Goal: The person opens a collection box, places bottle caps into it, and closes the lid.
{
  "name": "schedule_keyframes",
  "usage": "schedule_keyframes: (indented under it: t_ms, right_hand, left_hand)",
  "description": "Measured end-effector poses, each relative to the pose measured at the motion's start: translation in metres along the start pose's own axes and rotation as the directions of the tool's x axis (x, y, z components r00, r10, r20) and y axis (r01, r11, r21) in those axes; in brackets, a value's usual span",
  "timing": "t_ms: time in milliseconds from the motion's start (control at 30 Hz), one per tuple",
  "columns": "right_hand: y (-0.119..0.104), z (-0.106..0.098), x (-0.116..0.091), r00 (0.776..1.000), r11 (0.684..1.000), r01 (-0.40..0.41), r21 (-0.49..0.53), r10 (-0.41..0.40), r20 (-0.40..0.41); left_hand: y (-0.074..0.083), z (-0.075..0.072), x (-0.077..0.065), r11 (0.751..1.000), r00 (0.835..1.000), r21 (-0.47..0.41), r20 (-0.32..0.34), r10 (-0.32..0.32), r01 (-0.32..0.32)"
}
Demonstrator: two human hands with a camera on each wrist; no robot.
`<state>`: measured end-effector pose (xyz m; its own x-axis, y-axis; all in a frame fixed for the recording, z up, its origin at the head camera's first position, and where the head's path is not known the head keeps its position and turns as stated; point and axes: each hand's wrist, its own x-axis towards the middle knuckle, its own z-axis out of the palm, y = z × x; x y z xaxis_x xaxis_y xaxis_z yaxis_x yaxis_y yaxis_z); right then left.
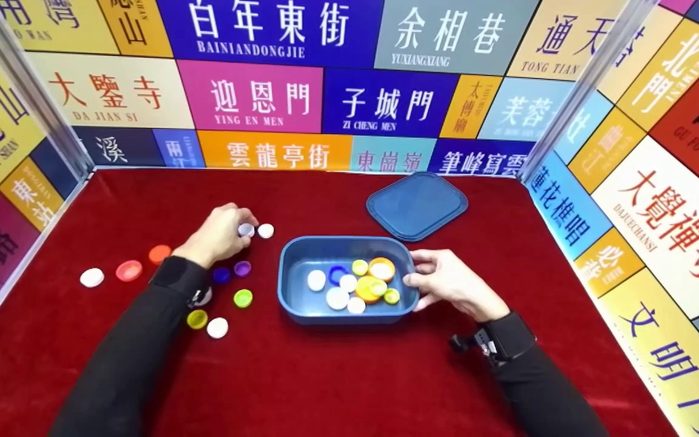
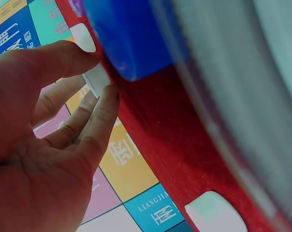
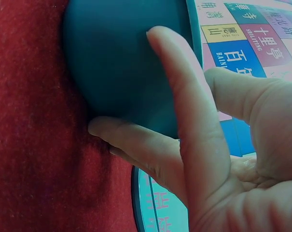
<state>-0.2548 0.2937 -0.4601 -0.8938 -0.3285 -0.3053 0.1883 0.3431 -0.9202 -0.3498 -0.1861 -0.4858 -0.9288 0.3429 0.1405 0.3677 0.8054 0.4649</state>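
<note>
Thumb and fingertips of my left hand [image 1: 219,233] pinch a pale bottle cap [image 1: 246,230] just above the red cloth. The left wrist view shows the cap's edge between the fingertips. Right beside it lies a white cap [image 1: 266,230]. My right hand [image 1: 452,282] is at the right end of a blue rectangular container [image 1: 289,306]. In the right wrist view its extended fingers [image 3: 170,53] rest against the outer wall. Several caps lie inside the container, among them a white cap [image 1: 316,280], an orange-rimmed cap [image 1: 381,269] and a blue ring [image 1: 333,276].
Left of the container lie a green cap [image 1: 243,298], a purple cap [image 1: 242,268], a blue cap [image 1: 222,275] and a yellow-green cap [image 1: 197,319]. Farther left are a red cap [image 1: 129,271] and a white cap [image 1: 91,277]. A blue lid [image 1: 416,205] lies flat behind the container.
</note>
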Motion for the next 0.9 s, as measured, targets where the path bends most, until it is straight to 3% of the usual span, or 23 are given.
schedule_keyframes:
  t_ms: [300, 633, 900]
  right_hand:
    - [-0.001, 0.001, 0.0, 1.0, 1.0, -0.001, 0.004, 0.001, 0.002]
    - [0.0, 0.0, -0.002, 1.0, 1.0, 0.011, 0.002, -0.011, 0.016]
    - [0.0, 0.0, -0.001, 1.0, 1.0, 0.014, 0.01, -0.014, 0.014]
  left_hand:
    - [0.017, -0.007, -0.008, 0.999, 0.997, -0.007, -0.048, 0.052, -0.053]
    - [0.054, -0.012, -0.017, 0.99, 0.987, 0.0, -0.082, 0.14, -0.141]
    - [0.091, -0.01, -0.028, 0.965, 0.959, 0.017, -0.107, 0.264, -0.264]
